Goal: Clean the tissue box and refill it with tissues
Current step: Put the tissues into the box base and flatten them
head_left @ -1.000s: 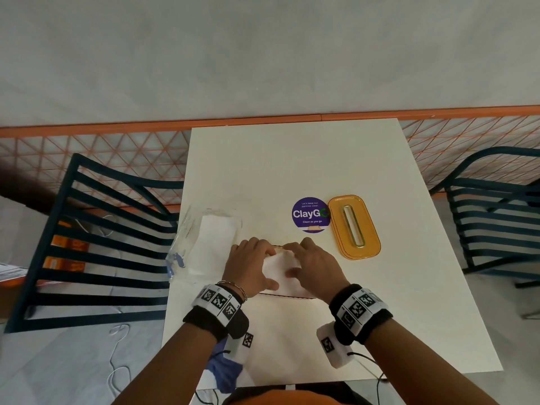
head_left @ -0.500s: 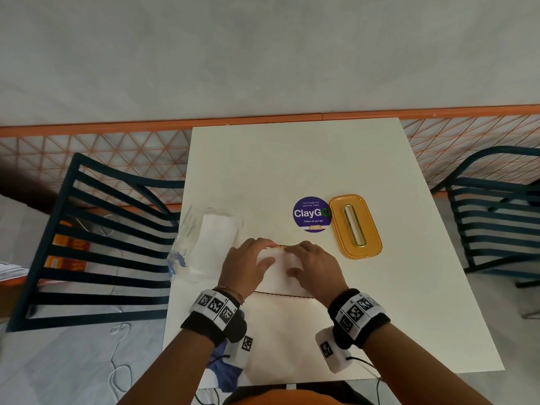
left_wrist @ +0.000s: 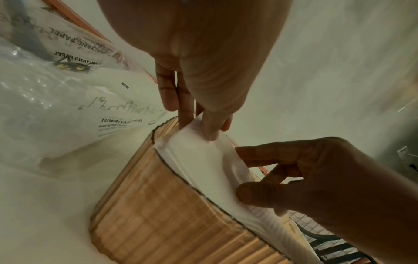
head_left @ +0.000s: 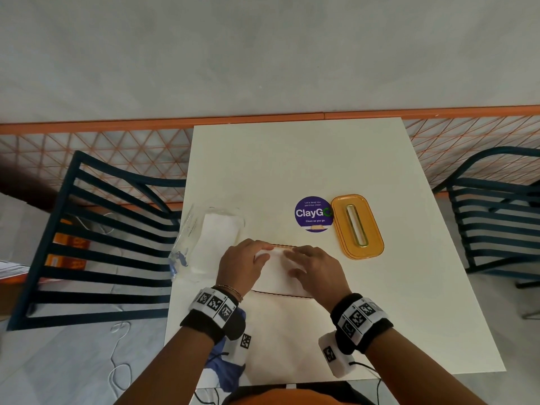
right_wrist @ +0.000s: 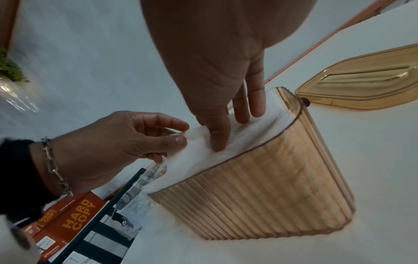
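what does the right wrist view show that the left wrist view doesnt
Only the right wrist view shows the amber lid lying on the table, the red HARD COPY box and a bracelet. Only the left wrist view shows the printed plastic tissue pack beside the box. Both show the ribbed tissue box, the white tissues in it, and the left hand and right hand on them.

The round purple sticker [head_left: 313, 213] on the table [head_left: 292, 159] reads "ClayGo", with "Let's keep our pantries clean." above and "Clean as you go" below. The clear plastic pack [left_wrist: 56, 100] is printed "TUWALYANG PAPEL"; the smaller lines under it are too faint to read. The orange boxes [right_wrist: 72, 219] beside the table carry "HARD COPY". The wrist bands [head_left: 214, 302] bear black-and-white square markers.
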